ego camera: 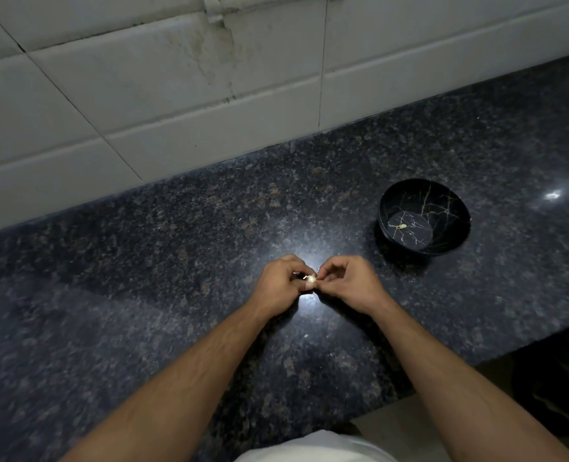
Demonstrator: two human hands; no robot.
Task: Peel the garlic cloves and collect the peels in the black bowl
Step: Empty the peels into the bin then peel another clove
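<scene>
Garlic clove (310, 279) between both hands above countertop (176, 245), bowl (456, 208) to their right, peel scrap (402, 226) inside

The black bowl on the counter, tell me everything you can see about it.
The round black bowl has thin gold crack-like veins across its glossy inside. It stands upright on the dark speckled granite counter, to the right of both hands and beyond them; nothing touches it. One small pale scrap, probably garlic peel, lies on its flat bottom.

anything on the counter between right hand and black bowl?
Bare granite countertop only between the right hand and black bowl, per the head view.
</scene>
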